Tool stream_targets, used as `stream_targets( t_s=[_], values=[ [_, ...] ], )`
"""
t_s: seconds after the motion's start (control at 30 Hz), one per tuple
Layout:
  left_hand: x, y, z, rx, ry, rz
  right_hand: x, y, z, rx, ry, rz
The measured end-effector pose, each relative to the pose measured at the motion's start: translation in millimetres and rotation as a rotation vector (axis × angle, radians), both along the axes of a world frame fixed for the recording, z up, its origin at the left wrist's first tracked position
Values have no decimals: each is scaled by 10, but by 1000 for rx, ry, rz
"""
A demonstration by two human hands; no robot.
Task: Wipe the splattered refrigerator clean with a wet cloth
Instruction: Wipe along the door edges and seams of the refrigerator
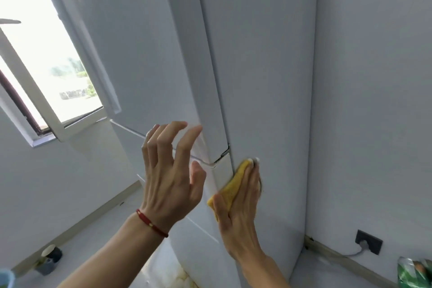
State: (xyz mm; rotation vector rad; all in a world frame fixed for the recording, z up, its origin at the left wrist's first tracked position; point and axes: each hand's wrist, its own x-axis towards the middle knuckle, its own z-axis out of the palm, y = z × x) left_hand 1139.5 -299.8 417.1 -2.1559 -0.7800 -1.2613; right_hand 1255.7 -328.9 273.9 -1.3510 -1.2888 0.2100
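A tall white refrigerator (257, 58) fills the middle of the head view, seen at its front right corner. My right hand (238, 203) lies flat with straight fingers and presses a yellow cloth (233, 184) against the fridge's side panel, just below the seam between the upper and lower doors. My left hand (170, 170), with a red bracelet on the wrist, hovers in front of the door with fingers spread and loosely bent, holding nothing. Yellowish splatter (182, 276) shows low on the front of the lower door.
An open window (46, 72) is at the left. A wall (374, 100) stands close to the fridge's right side, with a dark socket and cable (368, 241) near the floor. A green packet (413, 273) lies bottom right. A small container (48, 259) sits on the floor at left.
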Motion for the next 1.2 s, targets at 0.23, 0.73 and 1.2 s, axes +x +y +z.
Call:
stream_targets(
  t_s=[0.23, 0.73, 1.2],
  values=[
    [112, 215, -427, 111, -231, -148, 54, 375, 449, 380, -335, -125],
    [186, 101, -382, -71, -520, -370, 251, 533, 1436, 521, -508, -48],
    [193, -54, -342, -167, -518, -372, 225, 470, 1036, 511, -549, -73]
  ],
)
